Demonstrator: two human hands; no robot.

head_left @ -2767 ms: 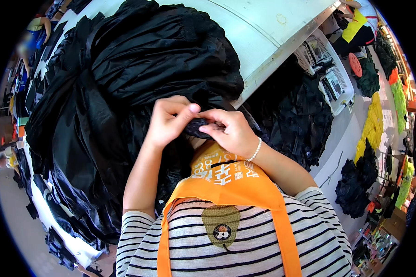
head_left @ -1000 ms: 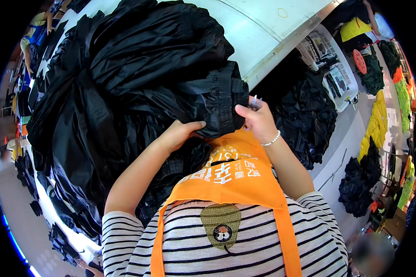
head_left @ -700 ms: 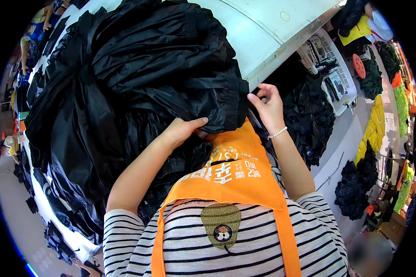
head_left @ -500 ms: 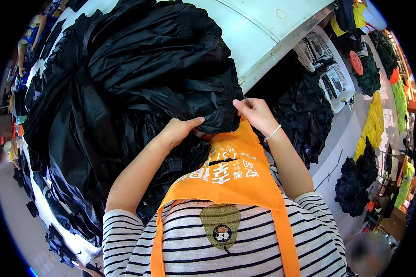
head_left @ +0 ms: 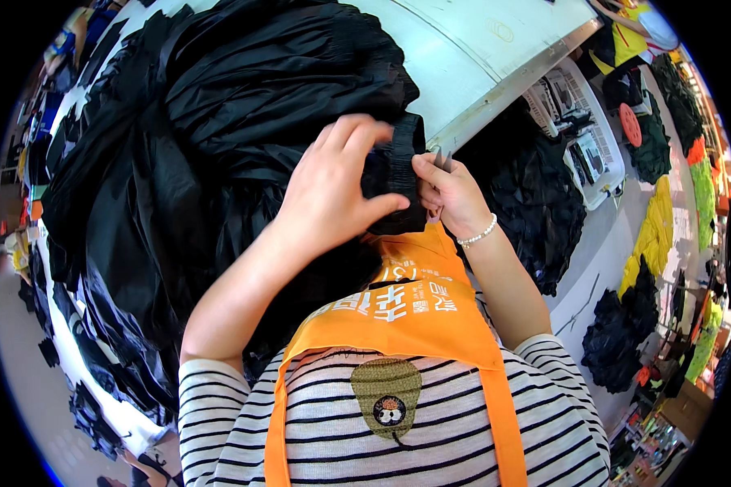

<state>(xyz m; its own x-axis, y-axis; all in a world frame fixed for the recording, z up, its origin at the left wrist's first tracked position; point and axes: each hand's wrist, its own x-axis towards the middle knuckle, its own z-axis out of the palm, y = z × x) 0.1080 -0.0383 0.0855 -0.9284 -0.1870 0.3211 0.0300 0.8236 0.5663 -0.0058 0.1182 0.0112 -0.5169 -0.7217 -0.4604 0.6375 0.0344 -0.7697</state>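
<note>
A large gathered black garment spreads over the table, its elastic-looking ruched edge in front of me. My left hand lies over that edge, thumb and fingers spread apart, with no grip on the cloth. At the edge's right end, my right hand pinches the cloth between thumb and fingers. The same hand holds small thread snips; their dark pointed blades stick up past the knuckles, and a pinkish part shows below the fingers.
The pale table ends in a metal edge on the right. Beyond it stand a white plastic basket with packets in it and a heap of black cloth. Yellow cloth and another black bundle lie farther right.
My left hand has let go of the cloth's lower edge, risen and spread open over the ruched band. The snips in my right hand now show more clearly.
</note>
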